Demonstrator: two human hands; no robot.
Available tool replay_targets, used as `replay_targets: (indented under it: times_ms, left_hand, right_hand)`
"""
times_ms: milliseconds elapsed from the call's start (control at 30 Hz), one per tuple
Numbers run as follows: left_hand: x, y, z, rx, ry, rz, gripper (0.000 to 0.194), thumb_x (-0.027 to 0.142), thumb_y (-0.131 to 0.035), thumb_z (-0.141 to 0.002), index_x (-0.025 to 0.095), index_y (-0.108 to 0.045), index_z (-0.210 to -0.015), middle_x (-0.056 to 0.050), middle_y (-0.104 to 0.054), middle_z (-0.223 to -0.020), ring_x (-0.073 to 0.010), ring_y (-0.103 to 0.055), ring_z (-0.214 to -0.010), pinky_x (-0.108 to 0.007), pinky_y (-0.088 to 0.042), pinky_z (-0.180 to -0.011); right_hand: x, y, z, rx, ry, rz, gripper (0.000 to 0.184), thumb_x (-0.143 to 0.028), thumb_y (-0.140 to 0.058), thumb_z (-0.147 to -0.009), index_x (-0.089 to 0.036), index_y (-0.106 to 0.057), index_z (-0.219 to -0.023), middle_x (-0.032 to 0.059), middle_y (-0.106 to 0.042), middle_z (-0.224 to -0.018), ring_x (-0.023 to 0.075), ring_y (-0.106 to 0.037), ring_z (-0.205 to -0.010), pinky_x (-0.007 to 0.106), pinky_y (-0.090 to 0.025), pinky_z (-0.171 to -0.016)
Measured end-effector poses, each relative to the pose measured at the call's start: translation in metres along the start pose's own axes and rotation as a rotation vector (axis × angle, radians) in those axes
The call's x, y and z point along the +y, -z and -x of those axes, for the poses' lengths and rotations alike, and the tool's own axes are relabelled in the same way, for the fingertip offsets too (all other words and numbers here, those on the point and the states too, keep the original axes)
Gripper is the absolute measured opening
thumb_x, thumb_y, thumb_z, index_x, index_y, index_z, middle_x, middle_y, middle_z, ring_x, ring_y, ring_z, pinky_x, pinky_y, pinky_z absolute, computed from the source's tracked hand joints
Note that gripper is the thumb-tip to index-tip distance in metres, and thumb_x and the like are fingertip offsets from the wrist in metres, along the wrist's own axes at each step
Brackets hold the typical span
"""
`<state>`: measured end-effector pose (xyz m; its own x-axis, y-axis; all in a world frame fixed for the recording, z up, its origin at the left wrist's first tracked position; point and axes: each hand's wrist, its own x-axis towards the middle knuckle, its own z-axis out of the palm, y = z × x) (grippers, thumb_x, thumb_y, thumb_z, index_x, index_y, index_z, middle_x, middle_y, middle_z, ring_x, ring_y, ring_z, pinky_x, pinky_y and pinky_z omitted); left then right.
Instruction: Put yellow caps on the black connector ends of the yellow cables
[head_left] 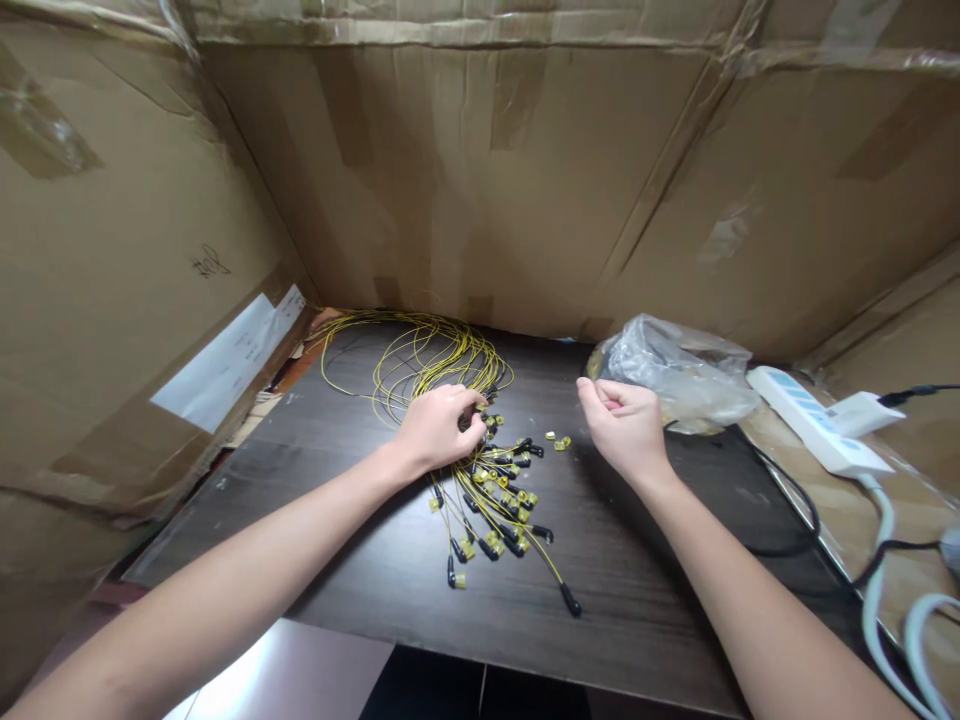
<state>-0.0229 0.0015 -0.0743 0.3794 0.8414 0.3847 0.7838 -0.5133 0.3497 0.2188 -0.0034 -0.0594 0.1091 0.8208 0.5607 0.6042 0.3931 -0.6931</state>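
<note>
A bundle of thin yellow wires point(420, 360) lies coiled on the dark wooden table point(360, 560), its ends fitted with black and yellow connectors point(499, 505) fanned out toward me. My left hand point(439, 428) rests on the bundle where the coil meets the connectors, fingers curled and pinching wires. My right hand point(622, 425) hovers just right of the connectors, fingers closed in a loose fist; what it holds, if anything, is hidden. A few loose yellow pieces point(559, 441) lie between the hands.
Cardboard walls point(487, 180) enclose the table at the back and left. A crumpled clear plastic bag point(679, 375) sits behind my right hand. A white power strip point(814, 420) with cables point(885, 560) lies at the right edge.
</note>
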Motion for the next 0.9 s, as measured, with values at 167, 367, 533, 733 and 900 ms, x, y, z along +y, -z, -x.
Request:
replay_targets:
  times_ms: [167,367,533,733,900]
  left_hand:
    - [0.003,0.000,0.001,0.017,-0.033,-0.056,0.028,0.033,-0.058,-0.088,0.018,-0.073,-0.105,-0.008,-0.069,-0.096,-0.0246,-0.064,-0.092,-0.039,-0.053,-0.083]
    - [0.007,-0.001,0.003,0.099,-0.170,-0.025,0.029,0.033,-0.055,-0.093,0.016,-0.069,-0.111,-0.009,-0.068,-0.104,-0.0236,-0.061,-0.094,-0.039,-0.051,-0.086]
    - [0.015,-0.003,0.008,0.054,-0.319,0.046,0.026,0.032,-0.053,-0.094,0.017,-0.070,-0.107,-0.008,-0.069,-0.096,-0.0213,-0.061,-0.089,-0.037,-0.048,-0.082]
    - [0.018,-0.007,0.011,-0.013,-0.386,0.089,0.026,0.035,-0.056,-0.092,0.017,-0.071,-0.105,-0.006,-0.069,-0.093,-0.0214,-0.061,-0.088,-0.036,-0.046,-0.082]
    - [0.017,-0.008,0.010,-0.059,-0.325,0.129,0.023,0.034,-0.060,-0.090,0.017,-0.072,-0.101,-0.005,-0.071,-0.092,-0.0217,-0.063,-0.088,-0.036,-0.046,-0.082]
  right_hand:
    - [0.006,0.001,-0.002,-0.111,0.061,0.068,0.048,-0.036,-0.048,-0.090,-0.023,-0.015,-0.059,-0.0051,-0.016,-0.056,0.0089,-0.018,-0.051,0.028,-0.018,-0.050]
    - [0.010,0.004,-0.004,-0.237,0.053,0.203,0.046,-0.038,-0.046,-0.091,-0.022,-0.018,-0.056,-0.0049,-0.019,-0.053,0.0098,-0.022,-0.050,0.028,-0.020,-0.051]
    - [0.007,0.005,-0.003,-0.404,0.009,0.291,0.049,-0.044,-0.043,-0.093,-0.022,-0.025,-0.053,-0.0038,-0.026,-0.049,0.0108,-0.025,-0.049,0.028,-0.021,-0.051]
    - [0.003,0.005,0.000,-0.458,0.020,0.365,0.052,-0.047,-0.040,-0.095,-0.021,-0.027,-0.052,-0.0026,-0.028,-0.049,0.0120,-0.026,-0.050,0.030,-0.019,-0.054]
    - [-0.001,0.004,0.002,-0.482,0.028,0.329,0.051,-0.050,-0.035,-0.098,-0.022,-0.029,-0.055,-0.0023,-0.033,-0.050,0.0125,-0.031,-0.050,0.029,-0.021,-0.054]
